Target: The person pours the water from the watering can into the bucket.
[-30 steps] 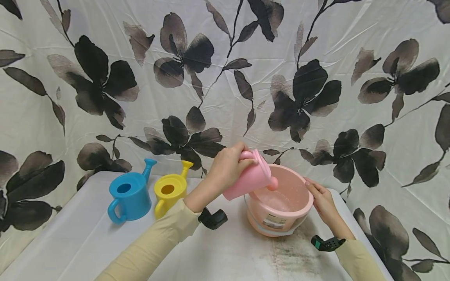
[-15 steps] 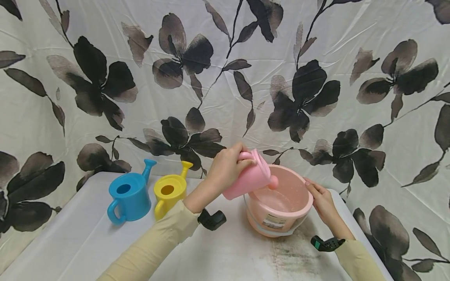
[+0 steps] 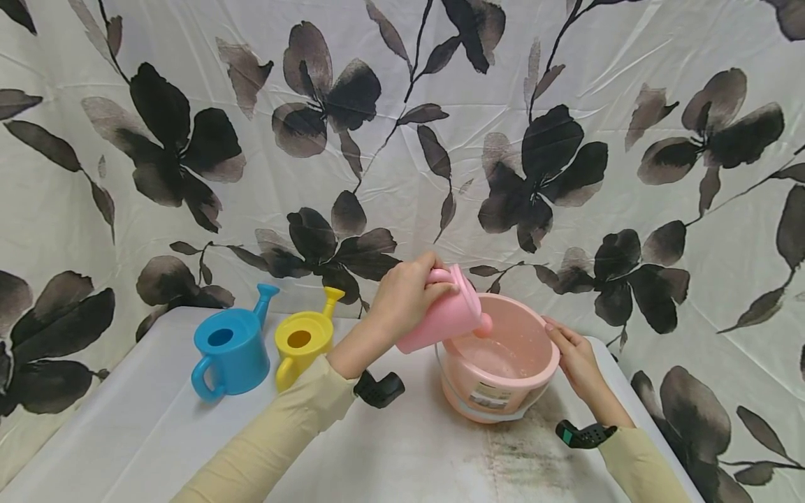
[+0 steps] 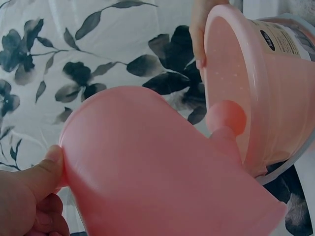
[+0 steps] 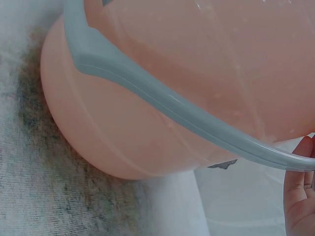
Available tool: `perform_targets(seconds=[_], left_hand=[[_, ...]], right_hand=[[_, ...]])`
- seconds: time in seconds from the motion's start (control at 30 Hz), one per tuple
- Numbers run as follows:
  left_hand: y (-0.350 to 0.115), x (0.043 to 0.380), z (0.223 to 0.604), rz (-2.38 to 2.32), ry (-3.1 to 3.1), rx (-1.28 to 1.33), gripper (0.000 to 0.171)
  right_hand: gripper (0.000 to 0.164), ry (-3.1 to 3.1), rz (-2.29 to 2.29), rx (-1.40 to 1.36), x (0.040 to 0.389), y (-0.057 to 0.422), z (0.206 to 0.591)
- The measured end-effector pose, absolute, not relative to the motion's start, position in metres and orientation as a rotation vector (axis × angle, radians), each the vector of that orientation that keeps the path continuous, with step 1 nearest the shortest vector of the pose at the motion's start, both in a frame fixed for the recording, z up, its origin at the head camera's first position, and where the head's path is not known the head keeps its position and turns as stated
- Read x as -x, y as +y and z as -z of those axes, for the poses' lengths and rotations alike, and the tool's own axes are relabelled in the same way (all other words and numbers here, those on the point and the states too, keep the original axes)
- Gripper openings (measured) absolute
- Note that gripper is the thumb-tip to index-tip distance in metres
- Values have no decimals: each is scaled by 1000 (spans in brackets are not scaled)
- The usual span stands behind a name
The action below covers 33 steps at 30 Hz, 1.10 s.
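My left hand (image 3: pixel 405 297) grips the handle of a pink watering can (image 3: pixel 443 320). The can is tilted right, and its round spout head (image 3: pixel 483 325) hangs over the mouth of a pale pink bucket (image 3: pixel 454 377). In the left wrist view, my left thumb presses the can's (image 4: pixel 142 162) edge beside the handle. My right hand (image 3: pixel 575 358) holds the bucket's right rim, fingers on the rim. Droplets dot the inner wall, and the bottom looks wet. The bucket's grey bail handle (image 5: pixel 182 113) hangs down its side in the right wrist view.
A blue watering can (image 3: pixel 234 353) and a yellow watering can (image 3: pixel 305 342) stand upright at the left on the white-covered table (image 3: pixel 390 454). Dark stains (image 3: pixel 534 454) mark the cover in front of the bucket. A floral cloth (image 3: pixel 402 175) hangs behind.
The pink watering can has shifted slightly left and up, its spout head still over the bucket. My right hand and the bucket have stayed in place.
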<state>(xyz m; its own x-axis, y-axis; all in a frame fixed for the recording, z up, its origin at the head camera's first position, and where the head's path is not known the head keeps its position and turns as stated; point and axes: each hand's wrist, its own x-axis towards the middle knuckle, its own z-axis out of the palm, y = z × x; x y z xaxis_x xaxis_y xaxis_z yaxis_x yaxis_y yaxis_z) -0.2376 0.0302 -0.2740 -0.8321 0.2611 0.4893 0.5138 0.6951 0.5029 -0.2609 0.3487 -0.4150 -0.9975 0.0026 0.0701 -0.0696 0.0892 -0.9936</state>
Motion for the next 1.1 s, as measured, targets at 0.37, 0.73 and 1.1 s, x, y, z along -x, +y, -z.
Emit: perform_targets(seconds=[0.37,0.73,1.1], left_hand=[[30,236,274,902,-2512,625,24],[32,233,273,888,-2523,633,24],[33,233,275,887,-2514,650,24]], right_hand=[[67,-2280,-2081,-73,262,348,414],[67,-2278,-2094,-46,262,348,413],[66,-2280,-2090,-37,262,348,413]])
